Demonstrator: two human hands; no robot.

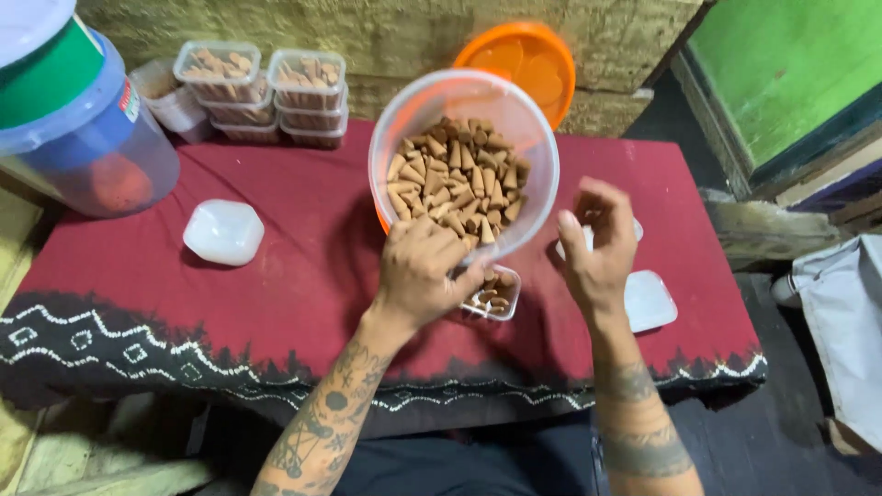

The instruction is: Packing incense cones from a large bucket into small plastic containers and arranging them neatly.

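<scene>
My left hand (pixel 424 271) grips the near rim of a clear round plastic tub (pixel 464 165) tilted toward me and filled with several brown cone-shaped pieces (pixel 457 179). Directly under the tub's lip sits a small clear square box (pixel 491 296) with a few cones in it. My right hand (pixel 599 243) hovers to the right of the tub, fingers curled and pinched together; whether it holds a cone is not visible. A small clear lid (pixel 650 299) lies by my right wrist.
A dark red cloth (pixel 276 276) with a white patterned border covers the table. Stacked small boxes of cones (pixel 266 92) stand at the back left. A large clear jar (pixel 87 129) stands far left, a white lid (pixel 223 231) near it, an orange lid (pixel 533 60) behind the tub.
</scene>
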